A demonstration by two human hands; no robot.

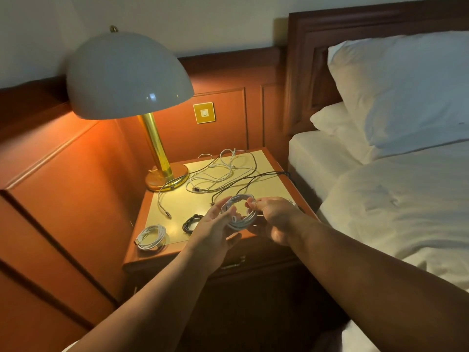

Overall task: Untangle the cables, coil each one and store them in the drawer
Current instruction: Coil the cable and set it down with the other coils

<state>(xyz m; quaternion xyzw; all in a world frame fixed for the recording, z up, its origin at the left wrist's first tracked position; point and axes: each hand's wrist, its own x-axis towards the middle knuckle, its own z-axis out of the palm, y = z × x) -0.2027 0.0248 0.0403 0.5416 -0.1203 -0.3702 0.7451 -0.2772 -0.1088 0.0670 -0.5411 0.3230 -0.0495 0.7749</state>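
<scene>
A white cable coil (238, 212) is held above the front edge of the nightstand (266, 161) by both hands. The left hand (215, 224) is turned palm-up, and its fingers are curled round the left side of the coil, which is supported from beneath. The right hand (272, 214) is closed on the right side of the same coil – the loops are pinched between thumb and fingertips.

Two finished coils are seen lying on the nightstand top: a white coiled cable (151, 237) near the front left corner, and a black coiled cable (191, 222) just left of the left hand. Further back, a tangle of loose cables (223, 171) is spread across the top – white strands looped together in the middle, with black strands crossing them toward the right edge. One grey cable (162, 196) is run from the lamp base toward the front, its plug end resting on the surface.

A lit lamp (127, 77) with a white dome shade and a brass stem stands at the back left corner of the nightstand. The drawer (236, 261) is shown closed below the top, its metal handle partly hidden behind the left wrist. A bed (393, 212) with white sheets and pillows is set to the right of the nightstand
</scene>
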